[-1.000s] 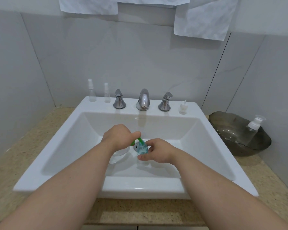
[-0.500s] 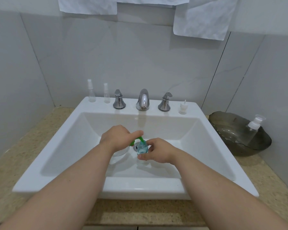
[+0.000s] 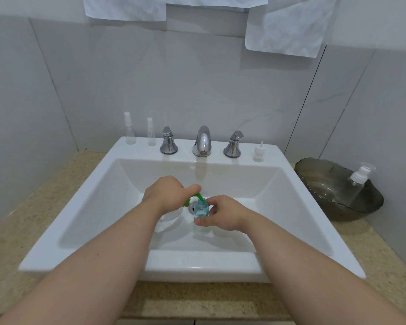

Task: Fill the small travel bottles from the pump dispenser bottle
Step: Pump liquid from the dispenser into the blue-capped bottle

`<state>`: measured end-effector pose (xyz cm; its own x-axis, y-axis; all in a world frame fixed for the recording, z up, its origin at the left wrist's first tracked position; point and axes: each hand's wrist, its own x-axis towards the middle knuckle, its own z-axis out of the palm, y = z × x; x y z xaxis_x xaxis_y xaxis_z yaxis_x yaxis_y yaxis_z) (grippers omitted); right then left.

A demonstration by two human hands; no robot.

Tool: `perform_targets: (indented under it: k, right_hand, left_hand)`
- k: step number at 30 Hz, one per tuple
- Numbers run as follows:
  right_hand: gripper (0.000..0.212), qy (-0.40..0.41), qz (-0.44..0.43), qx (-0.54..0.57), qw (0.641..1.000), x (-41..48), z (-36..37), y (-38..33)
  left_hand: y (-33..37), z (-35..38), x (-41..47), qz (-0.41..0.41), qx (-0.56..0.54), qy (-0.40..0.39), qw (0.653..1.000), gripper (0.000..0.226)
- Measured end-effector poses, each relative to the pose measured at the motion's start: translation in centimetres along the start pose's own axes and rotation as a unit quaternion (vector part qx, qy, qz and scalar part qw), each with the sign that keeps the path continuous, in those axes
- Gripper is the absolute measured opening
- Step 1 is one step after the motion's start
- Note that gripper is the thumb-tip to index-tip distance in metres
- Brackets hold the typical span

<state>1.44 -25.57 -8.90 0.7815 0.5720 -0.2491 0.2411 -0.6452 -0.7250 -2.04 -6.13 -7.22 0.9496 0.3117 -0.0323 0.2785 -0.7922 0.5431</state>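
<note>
Over the sink [image 3: 103, 207] basin, my left hand [image 3: 167, 194] is closed on the green pump head [image 3: 196, 197] of a clear dispenser bottle [image 3: 168, 219], which is mostly hidden under the hand. The green spout points into the mouth of a small travel bottle [image 3: 201, 208] holding blue liquid. My right hand [image 3: 223, 213] grips that bottle upright, just above the drain. Two empty clear spray bottles [image 3: 130, 131] [image 3: 151, 133] stand on the sink's back ledge at the left. A small white spray cap [image 3: 258, 153] sits on the ledge at the right.
A chrome tap [image 3: 202, 141] with two handles [image 3: 168, 141] [image 3: 233, 144] stands at the back of the sink. A dark glass bowl [image 3: 319, 177] on the speckled counter at right holds a clear bottle with a white pump [image 3: 359, 179]. White cloths [image 3: 288, 26] hang on the wall above.
Both hands stay over the drain with the bottles. My left hand has shifted only slightly on the green pump head.
</note>
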Motion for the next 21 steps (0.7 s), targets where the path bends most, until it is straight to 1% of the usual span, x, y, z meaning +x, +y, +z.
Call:
perform_targets:
  k: [5, 10, 17, 19, 21]
  right_hand:
    - [0.039, -0.001, 0.003, -0.003, 1.0, -0.03, -0.04, 0.03]
    - [0.04, -0.006, 0.007, -0.009, 1.0, -0.04, -0.01, -0.01]
    - [0.04, -0.008, 0.005, -0.011, 1.0, -0.11, 0.01, -0.02]
    - [0.04, -0.007, 0.005, -0.011, 1.0, -0.13, -0.02, -0.04]
    - [0.041, -0.01, 0.008, -0.015, 1.0, -0.18, -0.06, -0.11]
  left_hand:
    - [0.18, -0.02, 0.04, -0.001, 0.003, -0.004, 1.0, 0.071]
    - [0.32, 0.0, 0.08, 0.0, 0.005, -0.005, 1.0, 0.062]
    - [0.43, -0.09, 0.04, -0.004, -0.008, -0.023, 1.0, 0.067]
    - [0.37, -0.06, 0.12, -0.001, -0.012, -0.022, 1.0, 0.062]
    - [0.37, -0.08, 0.06, 0.001, -0.005, -0.018, 1.0, 0.051]
